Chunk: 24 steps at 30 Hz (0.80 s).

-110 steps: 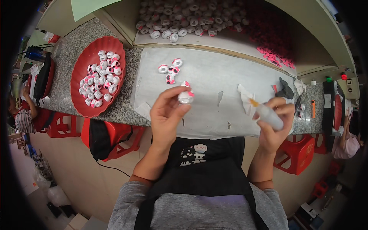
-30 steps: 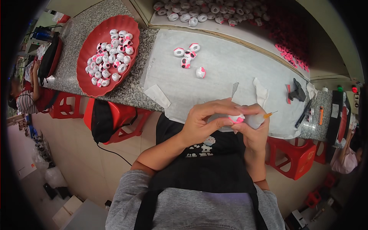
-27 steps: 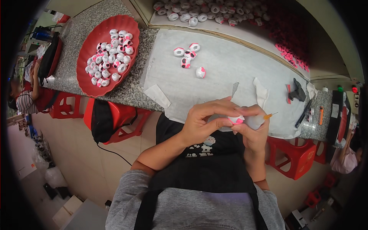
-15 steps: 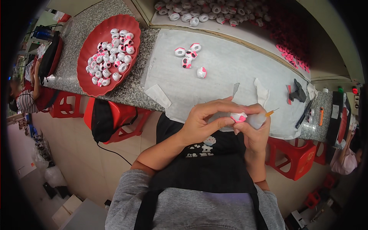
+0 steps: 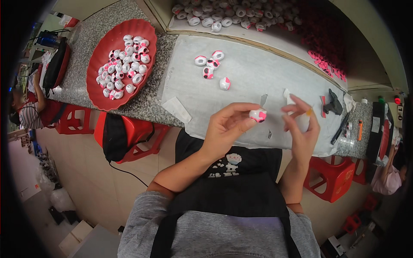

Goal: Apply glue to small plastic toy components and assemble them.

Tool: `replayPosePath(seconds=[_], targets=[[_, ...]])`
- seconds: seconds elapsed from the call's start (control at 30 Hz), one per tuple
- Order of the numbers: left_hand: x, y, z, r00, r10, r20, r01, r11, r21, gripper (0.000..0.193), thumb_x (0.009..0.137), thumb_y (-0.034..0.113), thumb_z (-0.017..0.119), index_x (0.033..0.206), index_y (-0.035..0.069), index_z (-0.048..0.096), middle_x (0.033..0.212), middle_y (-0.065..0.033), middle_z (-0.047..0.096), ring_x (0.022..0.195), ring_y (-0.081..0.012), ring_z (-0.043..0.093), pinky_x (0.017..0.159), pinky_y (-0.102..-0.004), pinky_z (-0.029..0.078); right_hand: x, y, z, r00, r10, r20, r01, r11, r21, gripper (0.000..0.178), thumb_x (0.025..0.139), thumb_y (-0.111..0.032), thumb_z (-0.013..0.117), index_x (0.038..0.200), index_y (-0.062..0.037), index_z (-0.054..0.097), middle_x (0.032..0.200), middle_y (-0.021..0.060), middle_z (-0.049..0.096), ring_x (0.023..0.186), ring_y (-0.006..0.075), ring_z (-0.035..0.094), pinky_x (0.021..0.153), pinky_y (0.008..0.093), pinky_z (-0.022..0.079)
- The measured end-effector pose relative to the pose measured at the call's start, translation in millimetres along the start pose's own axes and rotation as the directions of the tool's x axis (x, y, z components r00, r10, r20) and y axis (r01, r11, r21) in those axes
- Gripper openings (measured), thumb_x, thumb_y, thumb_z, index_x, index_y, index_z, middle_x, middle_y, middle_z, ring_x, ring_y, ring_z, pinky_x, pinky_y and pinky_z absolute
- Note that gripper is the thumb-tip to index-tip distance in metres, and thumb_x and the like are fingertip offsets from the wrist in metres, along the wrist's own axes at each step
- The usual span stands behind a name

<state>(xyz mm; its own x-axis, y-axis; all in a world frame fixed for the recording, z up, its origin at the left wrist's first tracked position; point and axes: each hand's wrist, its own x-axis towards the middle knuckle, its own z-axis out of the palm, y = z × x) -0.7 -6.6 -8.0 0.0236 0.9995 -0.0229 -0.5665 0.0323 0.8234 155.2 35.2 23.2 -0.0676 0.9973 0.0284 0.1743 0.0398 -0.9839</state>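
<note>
Since half a second ago both hands have drawn apart. Left hand now pinches a small white-and-pink figure at its fingertips, alone, above the worktop edge. Right hand has its grip around a small glue bottle, fingers loosely curled, just beside the figure. Four similar figures lie on the grey mat; a red tray holds many more.

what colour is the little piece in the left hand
White with pink patches: the small piece pinched in the left hand, seen best in the head view.
</note>
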Motion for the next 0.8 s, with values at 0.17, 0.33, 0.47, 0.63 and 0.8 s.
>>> replayPosePath(seconds=[0.17,0.33,0.47,0.63,0.8], targets=[[4,-5,-6,0.995,-0.093,-0.031,0.09,0.992,-0.088,0.026,0.074,-0.002,0.049,0.1,-0.002,0.046,0.095,-0.011,0.053,0.09,-0.0154,0.05,0.081,-0.026,0.036,22,33,-31,0.959,-0.268,0.096,0.256,0.66,-0.706,0.017,0.064,0.0,0.06,0.08,0.0004,0.053,0.067,0.0016,0.051,0.058,0.0071,0.045,0.048,0.0198,0.035],[4,-9,-2,0.997,-0.076,-0.025,0.073,0.993,-0.088,0.025,0.075,-0.003,0.047,0.101,-0.002,0.046,0.094,-0.0092,0.053,0.091,-0.0133,0.049,0.081,-0.0237,0.037,-1,12,-4,0.997,0.067,0.043,-0.069,0.996,0.054,0.012,0.066,-0.002,0.058,0.075,0.0006,0.05,0.064,0.0041,0.05,0.051,0.0086,0.043,0.045,0.0195,0.034],[-1,-9,3,0.997,0.038,-0.061,-0.04,0.998,-0.04,0.025,0.076,-0.002,0.047,0.101,-0.002,0.046,0.094,-0.0086,0.053,0.09,-0.0124,0.049,0.079,-0.0227,0.037,-11,9,37,0.984,0.143,0.107,-0.172,0.918,0.358,0.016,0.066,-0.001,0.061,0.076,-0.0009,0.049,0.063,0.0007,0.047,0.05,0.0052,0.042,0.044,0.0177,0.033],[-3,-9,-2,0.998,-0.054,-0.01,0.053,0.994,-0.092,0.024,0.077,0.002,0.048,0.1,-0.001,0.046,0.094,-0.0109,0.053,0.094,-0.0147,0.049,0.08,-0.0241,0.037,-8,9,19,0.981,0.153,0.117,-0.181,0.94,0.289,0.015,0.066,-0.001,0.059,0.077,-0.0007,0.05,0.068,0.0036,0.047,0.053,0.0085,0.044,0.045,0.0186,0.035],[1,-5,1,0.997,-0.081,0.018,0.083,0.988,-0.132,0.025,0.077,0.005,0.049,0.101,0.0,0.045,0.093,-0.0105,0.053,0.092,-0.0148,0.049,0.08,-0.0255,0.037,5,1,-7,0.879,-0.475,0.038,0.398,0.689,-0.606,0.04,0.059,0.001,0.06,0.098,-0.001,0.052,0.065,0.0012,0.045,0.051,0.0059,0.04,0.044,0.0157,0.03]])
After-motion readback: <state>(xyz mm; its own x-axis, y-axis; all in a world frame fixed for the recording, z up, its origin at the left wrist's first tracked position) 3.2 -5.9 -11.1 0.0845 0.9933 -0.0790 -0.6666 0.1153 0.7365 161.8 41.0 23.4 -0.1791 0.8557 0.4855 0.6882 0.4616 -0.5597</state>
